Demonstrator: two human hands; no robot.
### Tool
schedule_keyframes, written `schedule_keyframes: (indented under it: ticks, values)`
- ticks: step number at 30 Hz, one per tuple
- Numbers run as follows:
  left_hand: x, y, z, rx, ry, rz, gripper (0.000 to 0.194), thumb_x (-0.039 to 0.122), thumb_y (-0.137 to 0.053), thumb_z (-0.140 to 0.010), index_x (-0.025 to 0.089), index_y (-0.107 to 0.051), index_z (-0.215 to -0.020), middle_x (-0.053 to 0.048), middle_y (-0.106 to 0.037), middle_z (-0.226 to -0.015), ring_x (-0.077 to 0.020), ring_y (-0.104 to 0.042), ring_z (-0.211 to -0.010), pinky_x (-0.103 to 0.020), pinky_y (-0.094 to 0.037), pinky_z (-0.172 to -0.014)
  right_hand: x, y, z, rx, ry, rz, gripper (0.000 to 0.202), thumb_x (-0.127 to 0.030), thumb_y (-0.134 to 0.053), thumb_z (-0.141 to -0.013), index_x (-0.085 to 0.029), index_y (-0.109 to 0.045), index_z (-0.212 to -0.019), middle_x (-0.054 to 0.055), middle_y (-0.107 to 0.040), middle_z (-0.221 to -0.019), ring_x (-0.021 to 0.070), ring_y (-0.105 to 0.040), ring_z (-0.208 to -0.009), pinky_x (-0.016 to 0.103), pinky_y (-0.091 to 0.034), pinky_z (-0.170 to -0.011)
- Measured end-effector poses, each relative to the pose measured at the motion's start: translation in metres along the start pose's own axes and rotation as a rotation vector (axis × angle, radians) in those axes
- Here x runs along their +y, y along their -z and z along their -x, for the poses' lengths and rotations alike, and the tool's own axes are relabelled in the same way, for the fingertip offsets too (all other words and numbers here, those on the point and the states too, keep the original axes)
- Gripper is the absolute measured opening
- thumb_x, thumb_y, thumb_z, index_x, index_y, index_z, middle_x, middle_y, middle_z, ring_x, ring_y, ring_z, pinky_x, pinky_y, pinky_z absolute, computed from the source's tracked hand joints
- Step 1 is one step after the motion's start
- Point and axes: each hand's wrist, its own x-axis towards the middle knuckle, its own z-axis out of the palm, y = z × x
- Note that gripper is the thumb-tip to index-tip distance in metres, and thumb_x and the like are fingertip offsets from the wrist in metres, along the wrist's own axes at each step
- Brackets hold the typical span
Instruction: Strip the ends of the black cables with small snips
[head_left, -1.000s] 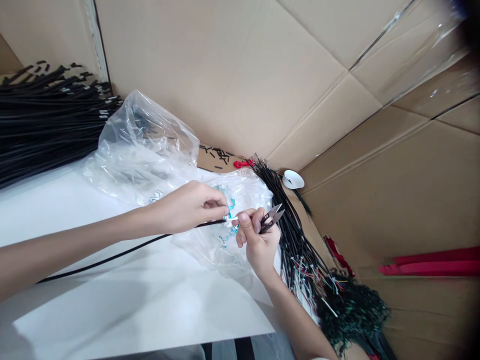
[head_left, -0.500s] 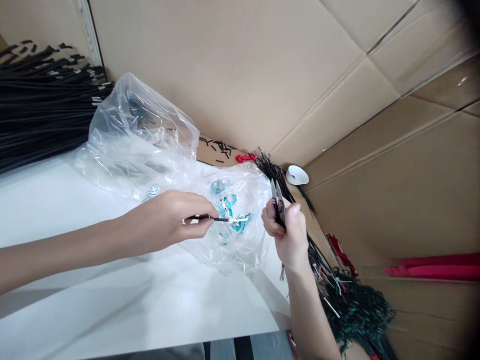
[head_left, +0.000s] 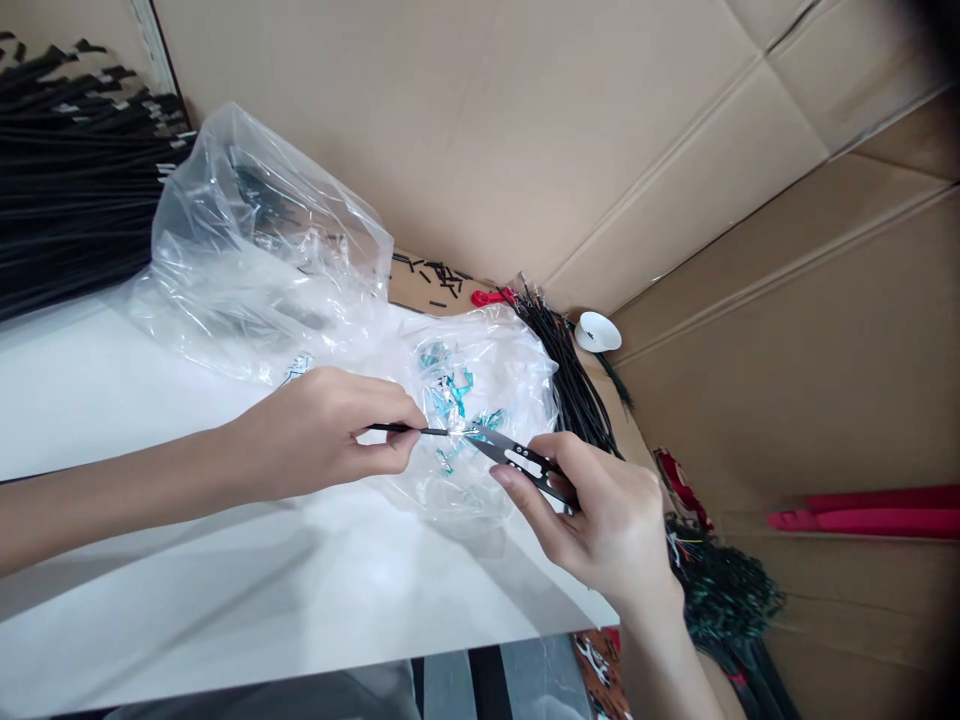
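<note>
Between the thumb and fingers of my left hand (head_left: 341, 435) is a thin black cable (head_left: 433, 431), its pale stripped end pointing right. My right hand (head_left: 600, 500) grips a pair of black thread snips (head_left: 525, 463), the blades parted and their tips at the cable's end. Whether the blades touch the cable I cannot tell. Below both lies a clear plastic bag (head_left: 517, 370) with teal and silvery foil scraps (head_left: 454, 392) on it.
A larger clear bag (head_left: 262, 270) stands at the left, beside a thick stack of black cables (head_left: 82, 200). Short black tube pieces (head_left: 442, 278), a red item (head_left: 491, 297), a cable bundle (head_left: 562, 360) and a small white cup (head_left: 598, 332) line the cardboard wall (head_left: 450, 120).
My right hand has swung the snips from upright to pointing left and brought them to the cable's end. My left hand still holds the cable, and the view has shifted slightly.
</note>
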Motion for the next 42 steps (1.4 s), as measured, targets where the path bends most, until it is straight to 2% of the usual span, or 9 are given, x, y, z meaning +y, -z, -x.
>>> schedule_keyframes:
  ticks: [9,18,22,33,42]
  values:
    - [0.0059,0.0039,-0.0033,0.001,-0.007,0.001,0.020,0.010,-0.055,-0.089,0.019,-0.071,-0.084,0.006,-0.061,-0.068,-0.0054,-0.036,-0.051,-0.020,-0.032,-0.054,-0.0005,-0.0048,-0.0001,0.032,-0.011,-0.009,0.026,-0.035,-0.066,-0.095,-0.018,-0.056,-0.078,-0.006,-0.049,-0.054,0.0069,-0.033,-0.042,0.025,-0.028,-0.045]
    - [0.0069,0.0045,-0.0015,-0.053,0.040,0.018,0.020,0.013,-0.054,-0.089,0.020,-0.072,-0.084,0.005,-0.063,-0.068,-0.0064,-0.037,-0.050,-0.022,-0.031,-0.053,0.0003,-0.0043,0.0005,0.052,-0.016,-0.030,0.021,-0.033,-0.068,-0.093,-0.020,-0.056,-0.082,-0.006,-0.054,-0.056,0.0069,-0.039,-0.042,0.025,-0.030,-0.044]
    - [0.0062,0.0040,-0.0012,-0.039,0.040,0.017,0.020,0.013,-0.054,-0.089,0.021,-0.071,-0.083,0.005,-0.064,-0.069,-0.0063,-0.037,-0.049,-0.023,-0.032,-0.054,-0.0003,-0.0051,0.0001,0.026,-0.006,-0.043,0.021,-0.032,-0.067,-0.094,-0.020,-0.056,-0.080,-0.006,-0.052,-0.055,0.0073,-0.040,-0.042,0.026,-0.029,-0.043]
    - [0.0064,0.0033,-0.0017,-0.046,0.046,0.020,0.020,0.014,-0.054,-0.089,0.020,-0.072,-0.084,0.005,-0.065,-0.070,-0.0065,-0.038,-0.050,-0.023,-0.032,-0.054,0.0004,-0.0038,-0.0005,0.052,-0.023,-0.051,0.020,-0.031,-0.068,-0.092,-0.020,-0.056,-0.081,-0.007,-0.053,-0.056,0.0068,-0.040,-0.042,0.025,-0.030,-0.043]
    - [0.0060,0.0033,-0.0017,-0.062,0.041,0.034,0.020,0.014,-0.054,-0.090,0.021,-0.072,-0.085,0.004,-0.064,-0.070,-0.0068,-0.039,-0.051,-0.023,-0.031,-0.053,0.0019,-0.0026,-0.0009,0.044,-0.031,-0.051,0.021,-0.030,-0.069,-0.090,-0.020,-0.056,-0.078,-0.008,-0.044,-0.050,0.0069,-0.038,-0.041,0.023,-0.030,-0.042]
